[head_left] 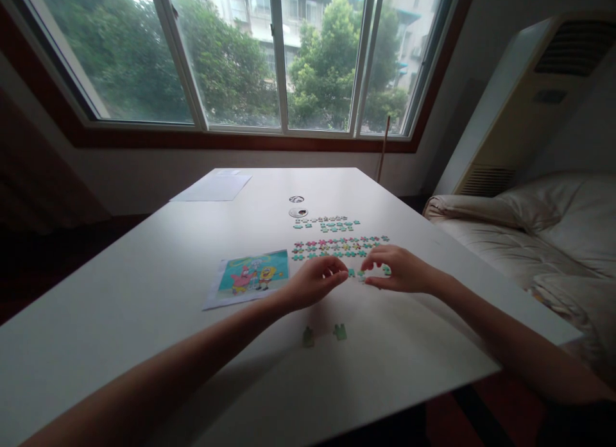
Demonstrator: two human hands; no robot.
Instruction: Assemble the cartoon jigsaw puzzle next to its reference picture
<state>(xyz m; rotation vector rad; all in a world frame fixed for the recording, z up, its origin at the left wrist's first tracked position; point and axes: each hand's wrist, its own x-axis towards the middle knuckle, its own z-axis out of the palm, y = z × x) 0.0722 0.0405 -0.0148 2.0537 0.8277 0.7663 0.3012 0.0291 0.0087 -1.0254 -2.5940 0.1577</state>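
Observation:
My left hand (317, 283) is just above the white table, with thumb and fingertips drawn together. A small green puzzle piece (351, 273) shows right at those fingertips; whether it is pinched or lying on the table I cannot tell. Facing it, my right hand (402, 270) curves with thumb and forefinger apart, and another puzzle piece (360, 276) is near their tips. One more green piece (387, 269) is partly hidden behind the right fingers. Closer to me lie two separate pieces, a dark green one (308, 336) and a lighter one (340, 331).
Beyond my hands, rows of puzzle pieces (337, 247) lie on the table (144, 293). Two round objects (298, 212) are farther back. A cartoon picture sheet (253, 274) lies left of my left hand, and white paper (212, 187) at the far left. A pale sofa (520, 235) stands right.

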